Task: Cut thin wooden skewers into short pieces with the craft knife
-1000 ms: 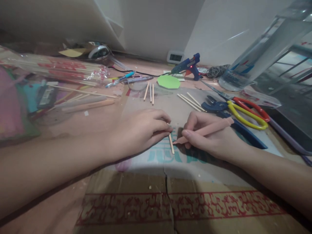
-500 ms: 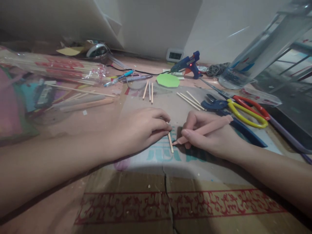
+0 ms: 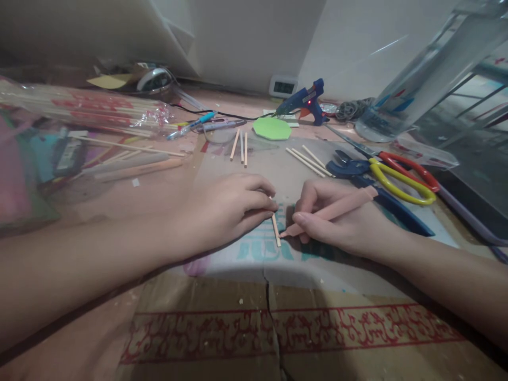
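Your left hand (image 3: 234,206) pins the wooden stick (image 3: 275,230) to the pale sheet (image 3: 270,164), fingers closed over its far part; your right hand (image 3: 349,230) is clamped on the peach marker (image 3: 335,212), tip at the near end. Press firmly and stroke lightly, since the stick could roll.

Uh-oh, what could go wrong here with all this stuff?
The thin stick might roll under the left hand, and the pink pen in the right hand could slip onto the pale sheet. The glue gun shows a red light, so its tip may be hot.
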